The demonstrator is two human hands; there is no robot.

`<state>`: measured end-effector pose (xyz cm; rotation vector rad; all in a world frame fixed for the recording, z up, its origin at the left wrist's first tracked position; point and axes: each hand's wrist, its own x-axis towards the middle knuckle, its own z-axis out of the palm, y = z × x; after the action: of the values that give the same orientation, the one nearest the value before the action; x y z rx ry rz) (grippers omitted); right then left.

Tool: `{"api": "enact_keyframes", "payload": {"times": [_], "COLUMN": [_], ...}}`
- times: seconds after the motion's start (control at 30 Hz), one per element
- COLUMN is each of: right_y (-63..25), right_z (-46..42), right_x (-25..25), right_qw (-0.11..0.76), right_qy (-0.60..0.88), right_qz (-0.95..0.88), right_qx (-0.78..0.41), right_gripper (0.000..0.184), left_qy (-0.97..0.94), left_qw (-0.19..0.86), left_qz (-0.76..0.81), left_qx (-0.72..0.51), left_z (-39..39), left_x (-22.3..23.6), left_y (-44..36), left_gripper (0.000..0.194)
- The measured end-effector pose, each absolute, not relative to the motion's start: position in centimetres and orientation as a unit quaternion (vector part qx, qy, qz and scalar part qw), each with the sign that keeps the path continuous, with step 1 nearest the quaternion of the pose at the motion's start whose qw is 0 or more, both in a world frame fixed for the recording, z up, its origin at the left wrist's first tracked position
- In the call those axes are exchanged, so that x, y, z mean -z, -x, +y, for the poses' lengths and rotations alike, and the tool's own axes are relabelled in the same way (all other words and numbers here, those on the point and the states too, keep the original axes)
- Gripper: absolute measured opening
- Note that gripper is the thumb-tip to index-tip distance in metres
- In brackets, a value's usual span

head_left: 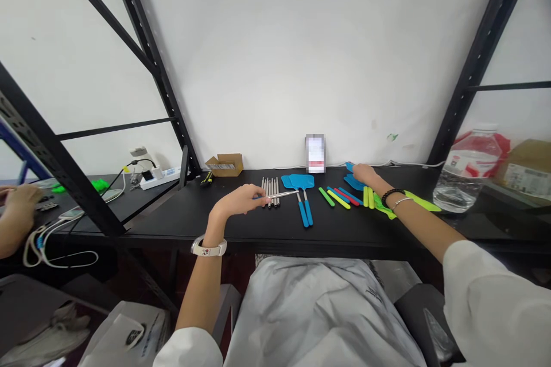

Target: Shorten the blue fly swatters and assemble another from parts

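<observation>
My left hand (238,199) is closed on a thin metal rod (282,195) that points right, just left of a row of several metal rods (270,191) lying on the black table (241,223). Two assembled blue fly swatters (302,195) lie to the right of the rods. My right hand (367,174) rests on a pile of blue swatter heads (353,182) at the back; whether its fingers grip one is unclear. Loose coloured handles (340,196) in green, yellow, red and blue lie between the swatters and my right wrist. Green-yellow swatter heads (419,202) lie under my right forearm.
A water bottle (467,175) stands at the right with a cardboard box (527,169) behind it. A small open carton (226,164) and a phone-like card (315,153) sit by the wall. Another person's hand (17,206) works at the left table near a power strip (157,176) and cables.
</observation>
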<state>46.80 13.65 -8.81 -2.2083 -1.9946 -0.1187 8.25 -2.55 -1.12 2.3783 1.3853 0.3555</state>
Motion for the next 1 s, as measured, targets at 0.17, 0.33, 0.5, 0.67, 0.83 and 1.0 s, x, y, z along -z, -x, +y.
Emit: {"api": "enact_keyframes", "payload": {"times": [0.17, 0.33, 0.5, 0.67, 0.83, 1.0], "right_y": [-47.2, -47.6, -46.3, -43.3, -40.2, -37.5], "right_z": [12.3, 10.7, 7.6, 2.1, -2.3, -4.4], "right_x": [7.5, 4.9, 2.8, 2.4, 2.7, 2.9], "right_qw": [0.214, 0.32, 0.633, 0.675, 0.644, 0.608], "right_qy": [0.749, 0.754, 0.54, 0.38, 0.285, 0.227], "right_qz": [-0.624, -0.563, -0.537, -0.555, -0.477, -0.387], "right_qx": [0.068, 0.112, -0.138, -0.304, -0.526, -0.655], "right_gripper": [0.017, 0.029, 0.032, 0.029, 0.021, 0.016], "left_qy": [-0.839, -0.842, -0.855, -0.87, -0.88, -0.89], "left_qw": [0.183, 0.178, 0.163, 0.159, 0.147, 0.122], "left_qz": [0.496, 0.492, 0.47, 0.435, 0.413, 0.398], "left_qx": [-0.129, -0.131, -0.148, -0.169, -0.18, -0.184], "left_z": [-2.9, -3.4, -4.5, -6.0, -7.3, -7.9], "left_x": [0.8, 0.4, -0.3, -1.2, -1.8, -2.0], "left_y": [-8.4, -8.8, -9.4, -10.1, -10.6, -11.0], "left_gripper": [0.046, 0.041, 0.039, 0.038, 0.039, 0.038]}}
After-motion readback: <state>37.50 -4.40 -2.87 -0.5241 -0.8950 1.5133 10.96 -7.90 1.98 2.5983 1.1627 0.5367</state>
